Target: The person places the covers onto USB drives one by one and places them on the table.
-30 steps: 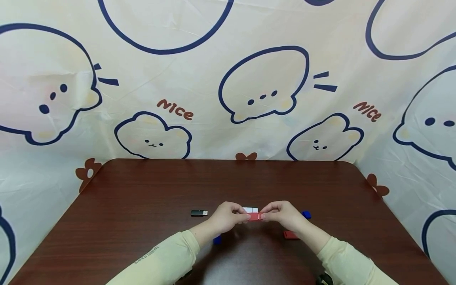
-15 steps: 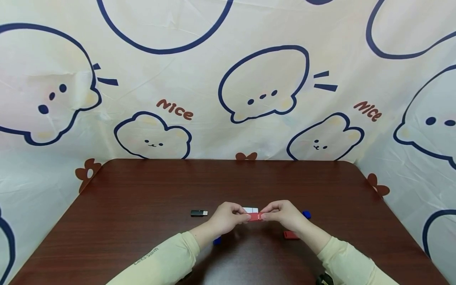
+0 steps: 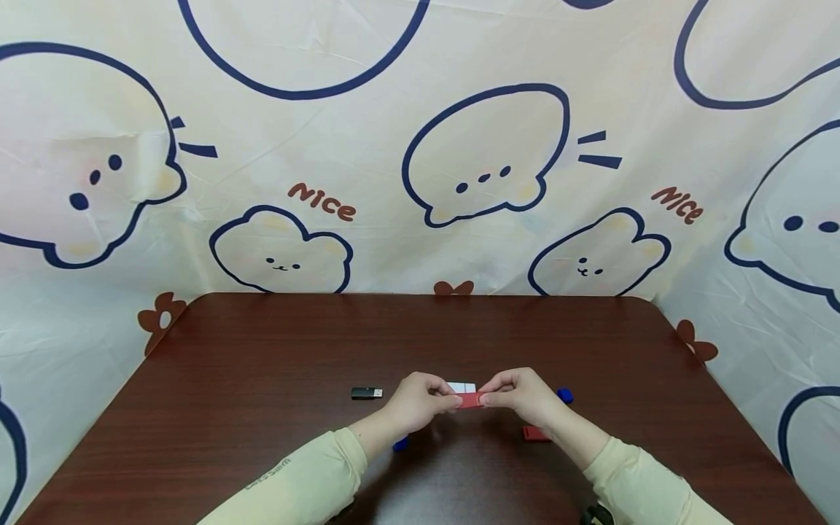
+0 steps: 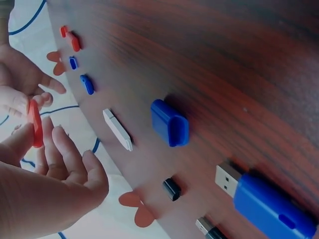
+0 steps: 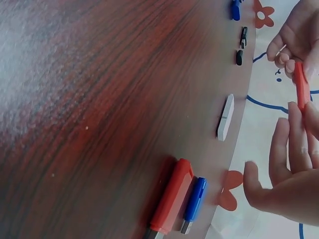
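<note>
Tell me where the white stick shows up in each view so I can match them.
Head: white stick below centre, seen between left hand and right hand.
Left wrist: white stick left of centre.
Right wrist: white stick right of centre, left of the hands.
Shared landmark: red piece pinched by both hands.

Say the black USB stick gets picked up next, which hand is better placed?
Probably the left hand: the black USB stick lies nearer it than the right hand, though both pinch the red stick.
</note>
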### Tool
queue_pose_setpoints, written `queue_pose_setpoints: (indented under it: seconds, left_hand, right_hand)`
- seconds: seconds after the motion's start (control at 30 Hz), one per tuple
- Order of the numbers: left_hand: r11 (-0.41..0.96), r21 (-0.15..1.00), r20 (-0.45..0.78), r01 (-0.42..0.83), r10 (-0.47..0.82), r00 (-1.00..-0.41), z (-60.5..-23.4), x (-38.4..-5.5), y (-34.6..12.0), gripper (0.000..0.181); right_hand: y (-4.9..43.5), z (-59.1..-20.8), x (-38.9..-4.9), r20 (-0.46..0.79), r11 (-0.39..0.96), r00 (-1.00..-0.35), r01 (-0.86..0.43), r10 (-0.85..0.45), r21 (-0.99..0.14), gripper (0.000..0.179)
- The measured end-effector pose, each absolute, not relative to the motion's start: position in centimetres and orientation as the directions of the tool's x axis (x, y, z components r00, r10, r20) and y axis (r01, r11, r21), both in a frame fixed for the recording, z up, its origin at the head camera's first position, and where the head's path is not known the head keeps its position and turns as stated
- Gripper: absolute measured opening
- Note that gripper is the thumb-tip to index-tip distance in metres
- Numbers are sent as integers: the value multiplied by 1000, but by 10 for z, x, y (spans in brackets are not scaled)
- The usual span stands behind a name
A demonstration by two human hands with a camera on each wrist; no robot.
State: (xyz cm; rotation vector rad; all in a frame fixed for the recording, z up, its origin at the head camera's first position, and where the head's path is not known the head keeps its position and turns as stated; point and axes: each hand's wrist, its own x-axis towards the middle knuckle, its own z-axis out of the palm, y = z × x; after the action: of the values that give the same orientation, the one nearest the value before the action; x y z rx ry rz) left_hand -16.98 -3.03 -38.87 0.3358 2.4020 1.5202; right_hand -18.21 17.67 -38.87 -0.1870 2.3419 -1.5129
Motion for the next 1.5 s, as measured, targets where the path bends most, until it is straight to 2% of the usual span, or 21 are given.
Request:
queue_pose_setpoints:
  seconds: [0.17, 0.43, 0.63, 0.8, 0.93, 1.1, 1.27, 1.5]
  left_hand:
    - [435, 898, -95, 63, 332, -938, -388, -171, -29, 16]
    - [436, 895, -79, 91, 357, -931, -390, -172, -28, 14]
    - [424, 890, -10, 166, 383, -924, -392, -169, -27, 19]
    - [471, 841, 74, 265, 386, -920, -394, -168, -29, 18]
    - [501, 810, 112, 305, 378, -919, -395, -168, -29, 14]
    - [533, 791, 103, 300, 367, -924, -395, -167, -28, 14]
    - [569, 762, 96, 309, 372, -923, -394, -165, -26, 12]
    - [708, 581, 180, 402, 370, -912, -395, -162, -25, 12]
  right_hand:
    - [175, -387, -182, -213, 432, -935, 73, -284, -899, 27]
    - [173, -385, -181, -276, 453, -934, 149, -228, -879, 24]
    - [172, -389, -181, -298, 450, -931, 180, -208, -875, 24]
    - [172, -389, -180, -298, 447, -934, 185, -197, -875, 24]
    - [173, -390, -180, -268, 466, -931, 128, -249, -876, 26]
    - [174, -393, -178, -153, 492, -923, -45, -354, -870, 25]
    - [173, -393, -174, -74, 536, -934, -134, -349, -834, 19]
    - [170, -395, -172, -59, 592, -942, -159, -332, -790, 16]
